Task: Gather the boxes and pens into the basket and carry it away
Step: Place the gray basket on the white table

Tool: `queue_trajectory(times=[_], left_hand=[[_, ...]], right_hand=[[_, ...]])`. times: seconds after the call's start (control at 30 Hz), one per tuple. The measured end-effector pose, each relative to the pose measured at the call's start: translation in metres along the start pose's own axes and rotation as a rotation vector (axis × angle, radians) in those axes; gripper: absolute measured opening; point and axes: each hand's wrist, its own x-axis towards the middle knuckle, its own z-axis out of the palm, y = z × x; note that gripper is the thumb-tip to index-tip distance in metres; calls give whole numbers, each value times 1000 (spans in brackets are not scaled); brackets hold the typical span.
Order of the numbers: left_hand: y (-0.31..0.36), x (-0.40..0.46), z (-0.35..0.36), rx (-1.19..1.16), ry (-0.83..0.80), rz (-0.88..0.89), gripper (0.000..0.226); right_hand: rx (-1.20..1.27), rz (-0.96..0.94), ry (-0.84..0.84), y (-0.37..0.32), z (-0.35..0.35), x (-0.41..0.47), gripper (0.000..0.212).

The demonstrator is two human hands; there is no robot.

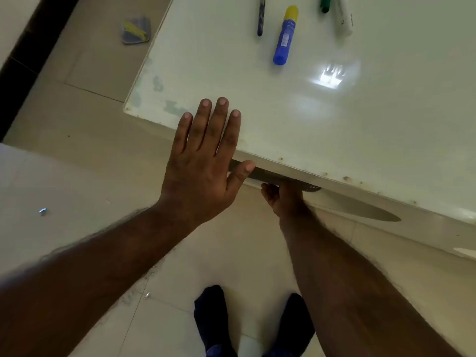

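White bench (pixel 296 119) stands on pale tiles. Left hand (pixel 203 161) lies flat, fingers (pixel 219 119) spread wide, pens (pixel 286 34) well beyond them. Right hand (pixel 283 197) reaches under the edge; its fingers are hidden.

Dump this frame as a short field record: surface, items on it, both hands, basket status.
surface: glossy white table, near edge worn
items on table: blue marker with yellow cap; slim dark blue pen; green marker and white marker, both cut off by the top of the frame
left hand: open, fingers spread flat over the near table edge, holding nothing
right hand: reaching under the table edge; grip hidden
basket: not in view
boxes: not in view
floor: pale tiles, grey and yellow object left of the table
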Motion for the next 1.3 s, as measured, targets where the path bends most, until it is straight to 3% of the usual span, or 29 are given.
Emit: queue_trajectory(times=[0.1, 0.3, 0.53, 0.7, 1.0, 1.13, 1.3], left_hand=[[3, 2, 1, 8, 9, -22, 76], [-1, 1, -7, 19, -57, 5, 74], [1, -4, -59, -42, -301, -24, 75], [-5, -30, -121, -38, -425, -134, 77], [-33, -79, -242, 83, -481, -451, 78], [-33, -96, -283, 44, -514, -526, 76], [-24, -79, -327, 1, -378, -534, 80]], right_hand=[[102, -6, 19, -1, -4, -1, 41], [60, 60, 8, 26, -27, -47, 38], [-162, 275, 89, 51, -57, -146, 34], [-319, 361, 15, 36, -55, -245, 29], [-466, 482, -51, -20, -37, -402, 24], [-510, 467, -95, -47, -36, -453, 24], [-513, 318, -157, -99, -24, -490, 23]])
